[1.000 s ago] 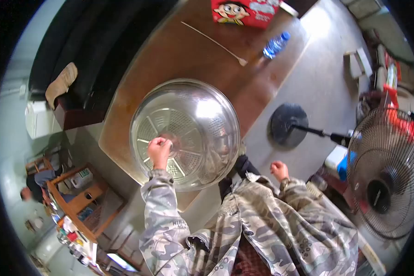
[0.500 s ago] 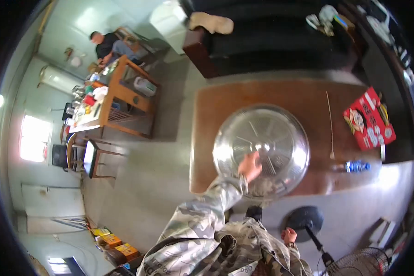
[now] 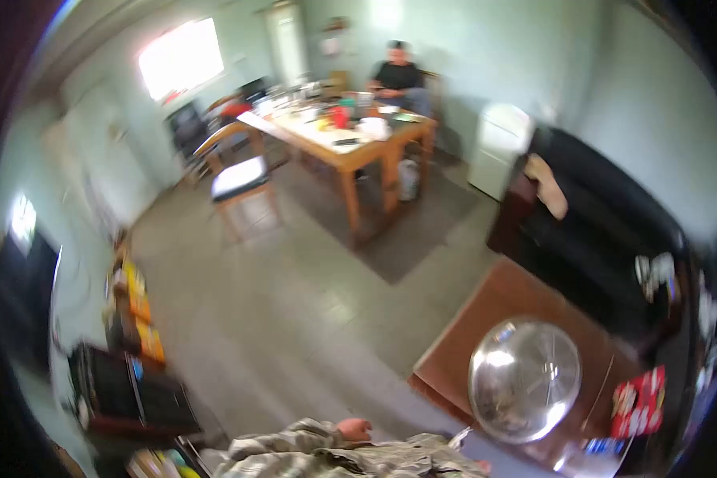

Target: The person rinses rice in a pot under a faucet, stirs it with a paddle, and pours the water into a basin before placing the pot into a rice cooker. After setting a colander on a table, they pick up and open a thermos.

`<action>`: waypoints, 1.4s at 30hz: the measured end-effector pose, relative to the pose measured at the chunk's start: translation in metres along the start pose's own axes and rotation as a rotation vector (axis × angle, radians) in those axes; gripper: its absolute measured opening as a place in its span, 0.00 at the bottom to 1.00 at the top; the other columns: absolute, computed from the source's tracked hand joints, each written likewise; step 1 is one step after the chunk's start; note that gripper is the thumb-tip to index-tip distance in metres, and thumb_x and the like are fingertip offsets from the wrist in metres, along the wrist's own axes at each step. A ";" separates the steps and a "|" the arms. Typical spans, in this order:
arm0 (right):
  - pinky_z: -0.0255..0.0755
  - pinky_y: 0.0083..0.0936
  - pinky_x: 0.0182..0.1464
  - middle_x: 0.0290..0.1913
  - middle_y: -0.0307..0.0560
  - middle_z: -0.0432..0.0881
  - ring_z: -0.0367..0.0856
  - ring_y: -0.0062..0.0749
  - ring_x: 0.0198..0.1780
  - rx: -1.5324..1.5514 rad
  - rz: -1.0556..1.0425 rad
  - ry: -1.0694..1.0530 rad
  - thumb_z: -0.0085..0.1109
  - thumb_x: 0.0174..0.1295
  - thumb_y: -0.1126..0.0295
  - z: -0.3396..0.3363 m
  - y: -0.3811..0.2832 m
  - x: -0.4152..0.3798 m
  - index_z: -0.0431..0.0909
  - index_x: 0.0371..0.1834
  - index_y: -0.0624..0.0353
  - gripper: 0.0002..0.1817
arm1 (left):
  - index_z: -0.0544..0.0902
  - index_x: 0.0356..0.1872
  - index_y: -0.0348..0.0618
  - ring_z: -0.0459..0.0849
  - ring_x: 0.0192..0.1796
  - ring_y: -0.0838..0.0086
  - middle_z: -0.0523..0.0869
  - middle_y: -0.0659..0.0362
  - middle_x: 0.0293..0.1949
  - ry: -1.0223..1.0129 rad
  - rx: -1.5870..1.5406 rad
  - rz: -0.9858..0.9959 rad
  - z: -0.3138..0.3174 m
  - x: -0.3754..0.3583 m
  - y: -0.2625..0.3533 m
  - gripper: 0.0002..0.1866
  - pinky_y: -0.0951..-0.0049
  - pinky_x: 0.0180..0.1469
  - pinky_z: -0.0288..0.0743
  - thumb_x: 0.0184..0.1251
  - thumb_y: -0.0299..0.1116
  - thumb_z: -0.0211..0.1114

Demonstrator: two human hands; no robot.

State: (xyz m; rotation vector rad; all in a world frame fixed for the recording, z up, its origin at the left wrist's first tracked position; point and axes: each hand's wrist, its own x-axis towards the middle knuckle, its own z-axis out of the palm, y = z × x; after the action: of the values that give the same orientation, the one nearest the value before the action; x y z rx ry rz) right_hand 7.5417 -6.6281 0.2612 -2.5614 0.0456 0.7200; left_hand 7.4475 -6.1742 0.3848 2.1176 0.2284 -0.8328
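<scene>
My left hand (image 3: 354,430) is in front of my body at the bottom of the view, blurred, with its fingers curled in and nothing visible in them. Only a small, blurred part of my right hand (image 3: 483,466) shows at the bottom edge; its fingers cannot be made out. Both hands are apart from the large round shiny metal lid or basin (image 3: 526,381), which lies on the brown low table (image 3: 454,342) at the lower right. Beside it are a red package (image 3: 639,402) and a blue-labelled bottle (image 3: 604,446).
A black sofa (image 3: 605,247) stands behind the low table. A person (image 3: 398,77) sits at a cluttered wooden table (image 3: 319,139), with a chair (image 3: 240,177) at its near left. A black case-like object (image 3: 135,390) and yellow boxes (image 3: 139,307) are at the left.
The view has swung left and up, so the low table now appears at the lower right. My left hand has come off the round metal object and back near my body.
</scene>
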 end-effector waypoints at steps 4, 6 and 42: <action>0.72 0.31 0.24 0.14 0.53 0.76 0.77 0.33 0.17 -0.192 -0.258 -0.094 0.53 0.47 0.67 0.038 -0.120 0.043 0.77 0.12 0.63 0.13 | 0.78 0.48 0.45 0.80 0.45 0.60 0.83 0.51 0.40 0.327 -0.297 -0.186 -0.026 -0.101 -0.082 0.27 0.65 0.47 0.73 0.46 0.48 0.64; 0.73 0.30 0.25 0.15 0.53 0.77 0.78 0.33 0.19 -0.212 -0.382 -0.119 0.54 0.47 0.67 0.064 -0.188 0.053 0.77 0.13 0.63 0.12 | 0.78 0.49 0.44 0.81 0.45 0.62 0.83 0.51 0.41 0.445 -0.460 -0.272 -0.020 -0.132 -0.130 0.29 0.67 0.48 0.73 0.46 0.50 0.65; 0.72 0.35 0.43 0.35 0.50 0.82 0.80 0.42 0.40 -0.308 -0.626 -0.813 0.52 0.51 0.63 0.540 -1.252 0.069 0.80 0.37 0.57 0.14 | 0.79 0.36 0.40 0.79 0.31 0.75 0.81 0.61 0.30 0.753 -1.341 -0.828 -0.352 -0.311 -0.760 0.09 0.73 0.29 0.73 0.60 0.33 0.56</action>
State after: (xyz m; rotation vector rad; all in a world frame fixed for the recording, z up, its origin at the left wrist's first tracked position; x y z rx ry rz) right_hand 7.5354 -5.2667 0.3684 -2.1287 -1.1336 1.4910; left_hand 7.0542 -5.3829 0.2504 0.8619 1.6072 -0.0728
